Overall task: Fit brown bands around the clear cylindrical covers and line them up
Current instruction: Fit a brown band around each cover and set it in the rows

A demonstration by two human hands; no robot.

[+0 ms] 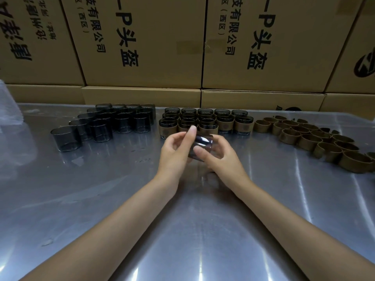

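Note:
Both hands hold one dark-tinted clear cover (pixel 203 143) just above the steel table (pixel 101 189), in the middle of the view. My left hand (pixel 176 151) grips its left side with the forefinger raised. My right hand (pixel 219 157) wraps its right side, thumb across the front. No brown band shows on the held cover. Bare covers (pixel 105 124) stand in rows at the back left. Banded covers (pixel 205 120) stand lined up in rows straight behind the hands. Loose brown bands (pixel 312 138) lie spread at the right.
Stacked cardboard boxes (pixel 142 47) with printed lettering form a wall along the table's far edge. A clear plastic bag (pixel 8 106) lies at the far left. The shiny tabletop stretches between my forearms toward me.

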